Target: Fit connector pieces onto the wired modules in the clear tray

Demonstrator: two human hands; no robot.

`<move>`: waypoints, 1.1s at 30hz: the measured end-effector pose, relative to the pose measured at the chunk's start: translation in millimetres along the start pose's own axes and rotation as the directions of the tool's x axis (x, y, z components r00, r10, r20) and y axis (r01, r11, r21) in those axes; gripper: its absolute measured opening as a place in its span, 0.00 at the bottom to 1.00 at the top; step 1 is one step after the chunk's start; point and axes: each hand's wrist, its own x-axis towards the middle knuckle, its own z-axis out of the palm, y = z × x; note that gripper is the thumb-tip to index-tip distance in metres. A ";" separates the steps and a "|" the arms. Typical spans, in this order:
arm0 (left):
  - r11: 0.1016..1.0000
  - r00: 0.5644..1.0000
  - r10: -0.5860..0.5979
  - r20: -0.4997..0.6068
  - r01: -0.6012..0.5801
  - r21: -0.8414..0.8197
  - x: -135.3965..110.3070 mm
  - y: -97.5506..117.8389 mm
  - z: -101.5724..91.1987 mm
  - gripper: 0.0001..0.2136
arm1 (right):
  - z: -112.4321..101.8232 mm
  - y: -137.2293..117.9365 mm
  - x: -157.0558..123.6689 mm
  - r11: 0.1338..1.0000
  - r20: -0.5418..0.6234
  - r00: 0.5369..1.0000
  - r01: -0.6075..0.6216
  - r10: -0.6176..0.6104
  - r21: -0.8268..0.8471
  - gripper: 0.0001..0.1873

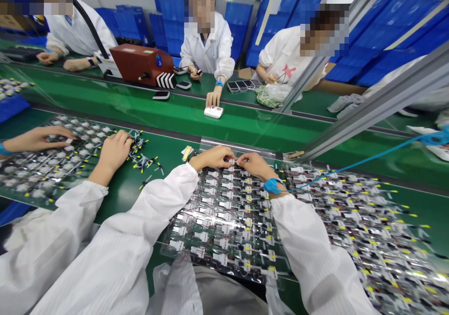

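Note:
In front of me lies a clear plastic tray (206, 221) filled with rows of small electronic assemblies (220, 229), each with white parts, thin wires and yellow tips. My left hand (218, 157) is over the far row, its thumb and fingertips pinched together at a small white piece. Close beside it, my right hand (257, 165) also pinches at that far row; its fingertips hide whatever they hold. A blue wrist strap (274, 185) with a cord circles my right wrist.
A second tray of similar assemblies (354, 217) lies to the right. At the left a co-worker's hands (114, 153) work over another tray, near a loose pile of yellow-tipped parts (142, 156). Beyond the green conveyor (168, 114), other people sit; a metal post (351, 123) rises at the right.

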 end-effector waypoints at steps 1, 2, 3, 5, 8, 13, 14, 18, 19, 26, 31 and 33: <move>1.000 1.000 -0.006 0.004 0.006 0.003 0.4 -0.7 0.3 0.11 | 0.0 -0.2 -0.3 1.000 -0.002 1.000 0.000 0.000 0.000 0.09; 1.000 1.000 -0.006 0.005 0.006 0.007 0.9 -1.6 0.8 0.11 | 0.2 -0.2 -0.4 1.000 -0.003 1.000 0.000 0.000 0.001 0.09; 1.000 1.000 0.004 0.000 -0.004 0.010 1.5 -2.5 1.3 0.11 | 0.3 -0.2 -0.3 1.000 -0.004 1.000 0.000 0.000 0.002 0.09; 0.999 0.999 0.039 -0.016 -0.038 0.013 2.5 -4.2 2.4 0.11 | 0.5 0.2 0.0 1.000 -0.004 1.000 -0.001 0.001 0.004 0.09; 0.998 0.998 0.056 -0.024 -0.056 0.019 2.9 -4.1 2.9 0.11 | 0.5 0.8 0.7 1.000 -0.002 1.000 -0.006 0.006 0.006 0.09; 0.999 1.000 -0.025 -0.006 0.025 -0.021 0.8 3.5 -0.6 0.11 | 1.3 1.0 1.5 1.000 -0.002 1.000 -0.004 0.004 0.001 0.09; 0.997 0.999 -0.054 -0.004 0.054 -0.054 0.5 5.3 -1.5 0.11 | 1.6 1.2 1.8 1.000 -0.002 1.000 -0.002 0.002 0.002 0.09; 0.966 0.975 -0.213 0.058 0.219 -0.135 0.2 10.4 -4.2 0.12 | 2.2 3.1 2.8 1.000 0.001 1.000 0.003 -0.003 0.015 0.09; 0.966 0.973 -0.220 0.069 0.227 -0.124 0.2 11.0 -4.6 0.13 | 2.1 3.5 2.9 1.000 0.002 1.000 0.004 -0.004 0.020 0.09; 0.993 0.995 -0.098 0.037 0.100 -0.060 0.3 7.4 -3.3 0.12 | 1.2 2.7 1.7 0.999 0.001 1.000 0.003 -0.003 0.033 0.09; 0.997 0.998 0.061 -0.017 -0.061 0.043 2.0 -0.6 0.5 0.11 | 0.7 0.1 1.8 1.000 0.002 1.000 0.001 -0.002 0.029 0.09; 0.995 0.996 0.084 -0.024 -0.082 0.058 2.4 -2.3 1.4 0.11 | 0.5 -1.0 2.2 1.000 0.008 1.000 -0.002 0.002 0.024 0.09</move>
